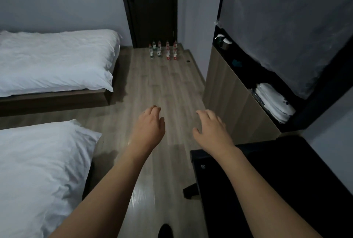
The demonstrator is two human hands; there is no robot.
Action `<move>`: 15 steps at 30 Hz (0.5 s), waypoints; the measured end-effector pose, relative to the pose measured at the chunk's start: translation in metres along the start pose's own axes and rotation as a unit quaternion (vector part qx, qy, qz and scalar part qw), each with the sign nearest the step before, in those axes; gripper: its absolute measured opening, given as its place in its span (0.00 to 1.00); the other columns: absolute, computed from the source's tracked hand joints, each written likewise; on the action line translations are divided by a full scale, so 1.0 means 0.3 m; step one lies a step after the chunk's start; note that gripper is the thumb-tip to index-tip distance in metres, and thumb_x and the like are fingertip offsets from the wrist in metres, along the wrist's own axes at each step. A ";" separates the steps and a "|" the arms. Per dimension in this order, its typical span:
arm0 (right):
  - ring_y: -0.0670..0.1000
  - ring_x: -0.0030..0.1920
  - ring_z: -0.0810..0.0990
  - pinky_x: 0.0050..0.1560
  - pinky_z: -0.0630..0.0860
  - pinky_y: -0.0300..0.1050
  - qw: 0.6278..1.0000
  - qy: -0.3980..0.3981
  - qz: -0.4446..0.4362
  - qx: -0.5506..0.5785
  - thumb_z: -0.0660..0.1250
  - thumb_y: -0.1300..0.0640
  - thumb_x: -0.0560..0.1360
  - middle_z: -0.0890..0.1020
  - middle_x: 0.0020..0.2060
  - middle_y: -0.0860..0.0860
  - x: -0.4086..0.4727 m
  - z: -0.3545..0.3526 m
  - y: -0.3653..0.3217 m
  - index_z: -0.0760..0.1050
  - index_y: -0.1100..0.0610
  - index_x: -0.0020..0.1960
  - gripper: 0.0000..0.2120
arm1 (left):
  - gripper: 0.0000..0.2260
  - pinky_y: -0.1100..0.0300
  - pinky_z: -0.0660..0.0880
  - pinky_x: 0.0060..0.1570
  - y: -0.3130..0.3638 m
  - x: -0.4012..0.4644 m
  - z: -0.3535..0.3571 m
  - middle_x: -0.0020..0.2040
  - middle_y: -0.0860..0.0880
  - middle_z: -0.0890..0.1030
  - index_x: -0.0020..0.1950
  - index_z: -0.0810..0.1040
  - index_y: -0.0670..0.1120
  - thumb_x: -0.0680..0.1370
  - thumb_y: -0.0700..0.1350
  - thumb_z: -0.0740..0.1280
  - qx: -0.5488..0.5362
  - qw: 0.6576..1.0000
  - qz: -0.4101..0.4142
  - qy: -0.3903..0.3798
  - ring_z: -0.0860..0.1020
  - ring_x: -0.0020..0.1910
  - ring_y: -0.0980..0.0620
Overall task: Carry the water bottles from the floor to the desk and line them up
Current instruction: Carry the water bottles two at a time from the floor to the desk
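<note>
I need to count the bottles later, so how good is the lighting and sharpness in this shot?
Head view: the room is dim, with a bluish cast; a glare patch shines on the floor between the forearms. The water bottles by the door are small and soft, so caps blur together. Wide-angle distortion bends the cabinet edges. Both the left hand and right hand look sharp.

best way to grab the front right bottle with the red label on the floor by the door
Grip the red-label bottle round its body just above the label, coming from the near side, probably with the right hand. It stands upright at the near right corner of the cluster, so its front and right side are free; other bottles crowd its back and left.
</note>
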State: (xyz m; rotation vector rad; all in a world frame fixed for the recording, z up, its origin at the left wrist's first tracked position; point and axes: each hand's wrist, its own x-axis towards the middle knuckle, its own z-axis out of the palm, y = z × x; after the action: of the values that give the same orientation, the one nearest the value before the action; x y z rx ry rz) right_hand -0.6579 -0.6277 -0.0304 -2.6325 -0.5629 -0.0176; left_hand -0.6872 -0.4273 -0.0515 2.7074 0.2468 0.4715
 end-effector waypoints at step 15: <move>0.56 0.68 0.67 0.69 0.61 0.50 1.000 -0.010 0.002 -0.029 0.62 0.52 0.77 0.68 0.69 0.53 0.760 0.091 -0.181 0.60 0.54 0.75 0.28 | 0.15 0.50 0.70 0.59 -0.328 0.678 -0.017 0.63 0.40 0.76 0.65 0.74 0.36 0.79 0.40 0.63 -0.020 1.000 -0.007 -0.007 0.75 0.59 0.39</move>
State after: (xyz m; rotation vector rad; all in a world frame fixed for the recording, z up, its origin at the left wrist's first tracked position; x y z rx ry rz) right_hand -0.4724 -0.4836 -0.0086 -2.6927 -0.5721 -0.0053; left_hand -0.5105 -0.2883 -0.0270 2.6667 0.2511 0.4496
